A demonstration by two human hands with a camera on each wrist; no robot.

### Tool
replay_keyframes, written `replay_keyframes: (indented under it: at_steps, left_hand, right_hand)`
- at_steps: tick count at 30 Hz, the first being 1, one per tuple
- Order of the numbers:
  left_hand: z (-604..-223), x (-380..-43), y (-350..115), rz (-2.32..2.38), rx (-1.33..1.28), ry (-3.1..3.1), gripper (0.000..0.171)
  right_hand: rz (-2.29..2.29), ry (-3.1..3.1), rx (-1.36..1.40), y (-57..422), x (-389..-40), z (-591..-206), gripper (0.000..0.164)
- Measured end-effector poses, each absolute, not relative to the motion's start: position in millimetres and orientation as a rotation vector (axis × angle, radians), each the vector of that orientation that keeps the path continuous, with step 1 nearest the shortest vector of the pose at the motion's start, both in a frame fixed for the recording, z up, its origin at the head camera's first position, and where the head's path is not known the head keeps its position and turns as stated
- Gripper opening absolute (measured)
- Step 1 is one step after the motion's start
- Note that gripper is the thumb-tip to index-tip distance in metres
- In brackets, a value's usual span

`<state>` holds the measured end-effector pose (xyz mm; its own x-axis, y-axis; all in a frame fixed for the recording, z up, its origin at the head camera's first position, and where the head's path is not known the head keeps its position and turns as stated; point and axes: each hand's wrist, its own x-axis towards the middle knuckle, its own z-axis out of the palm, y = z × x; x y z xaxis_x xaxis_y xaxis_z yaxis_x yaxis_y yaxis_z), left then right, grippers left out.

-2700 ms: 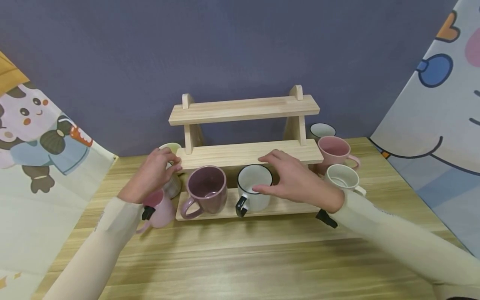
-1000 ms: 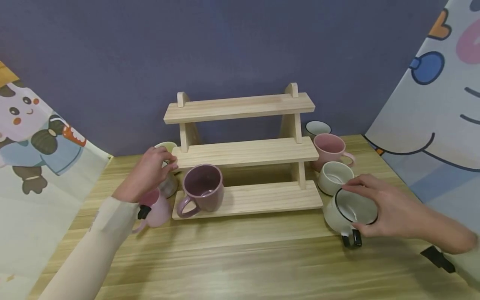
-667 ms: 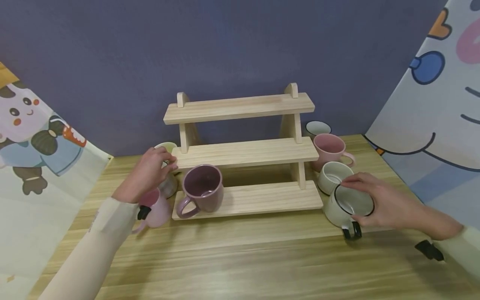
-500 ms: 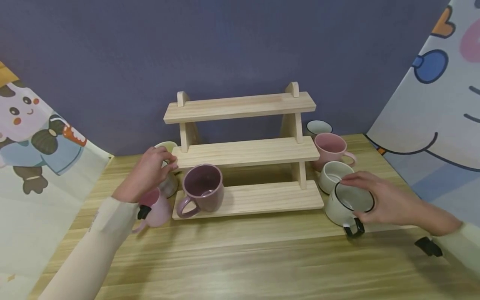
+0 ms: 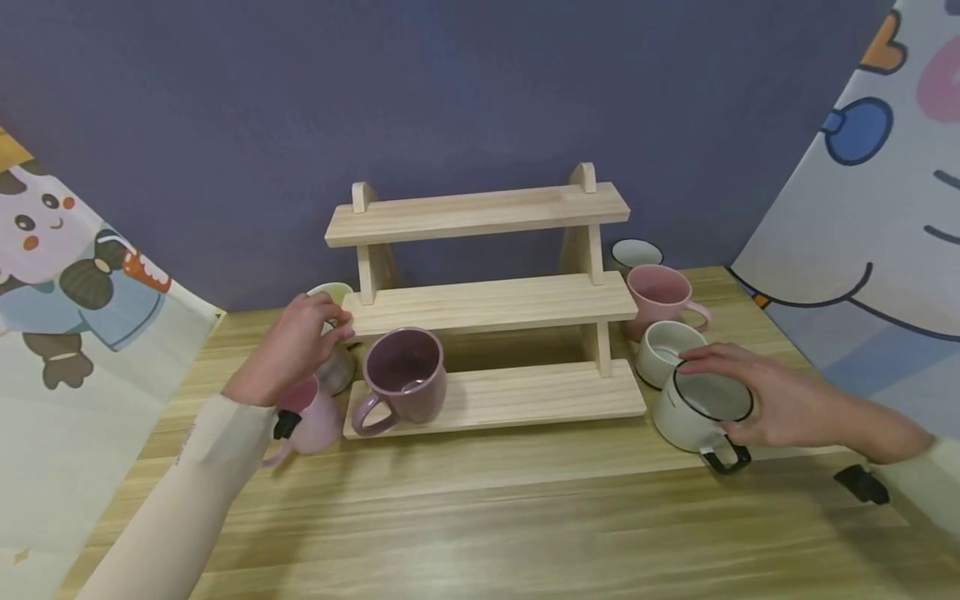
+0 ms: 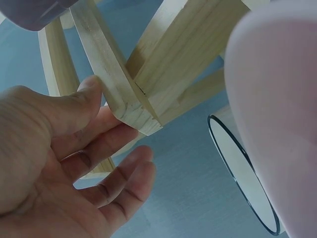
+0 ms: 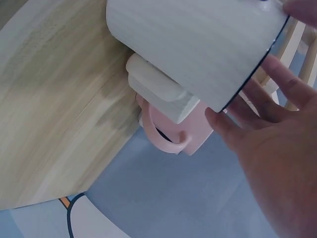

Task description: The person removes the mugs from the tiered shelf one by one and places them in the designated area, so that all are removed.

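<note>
My left hand (image 5: 288,346) pinches the left end of the middle board of a three-tier wooden shelf (image 5: 487,304); the left wrist view shows thumb and fingers at the board's corner (image 6: 141,119). At the right, my right hand (image 5: 795,404) holds a white mug (image 5: 678,417) with a dark rim and black handle by its rim. Its handle points toward the front right. In the right wrist view the mug (image 7: 188,44) is upright at the tabletop, though a gap under it cannot be judged. A purple mug (image 5: 408,379) stands on the bottom board's left end.
Right of the shelf stand a pale ribbed cup (image 5: 660,358), a pink mug (image 5: 660,292) and a dark-rimmed white mug (image 5: 637,250). On the left are a light pink mug (image 5: 318,421), a white mug (image 5: 339,373) and a yellowish cup (image 5: 337,292). A blue-grey wall (image 5: 480,92) rises behind.
The white mug has gone from the bottom board to the table's right side in my right hand. Lately its handle has swung rightward. My left hand has stayed at the shelf.
</note>
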<state>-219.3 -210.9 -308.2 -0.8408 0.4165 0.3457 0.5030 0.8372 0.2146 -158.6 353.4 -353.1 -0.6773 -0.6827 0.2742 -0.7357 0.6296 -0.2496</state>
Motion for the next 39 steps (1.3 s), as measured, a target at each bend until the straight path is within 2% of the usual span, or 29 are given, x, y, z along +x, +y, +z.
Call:
replay_keyframes:
  at_steps: [4, 9, 16, 21, 27, 34, 39]
  left_hand:
    - [-307, -219, -211, -0.422, -0.7, -2.734, 0.013]
    - [-306, -217, -211, -0.416, -0.692, -2.747, 0.014]
    - [-306, -216, -211, -0.423, -0.692, -2.747, 0.014]
    - [-306, -216, -210, -0.424, -0.701, -2.745, 0.014]
    - [-307, -218, -209, -0.418, -0.707, -2.749, 0.015]
    - [-307, -219, -210, -0.426, -0.709, -2.74, 0.014]
    - [-301, -209, -200, -0.406, -0.784, -2.696, 0.025]
  right_hand:
    - [0.543, -2.644, 1.231, 351, -163, -351, 0.071]
    - [0.569, -2.655, 1.124, 340, -173, -339, 0.059]
    - [0.552, -2.677, 1.056, 313, -206, -322, 0.041]
    - [0.685, -2.723, 1.02, 296, -229, -318, 0.047]
    - [0.633, -2.753, 0.977, 287, -247, -318, 0.045]
    - [0.607, -2.791, 0.975, 285, -252, -317, 0.044]
    - [0.597, -2.799, 0.976, 283, -253, -316, 0.041]
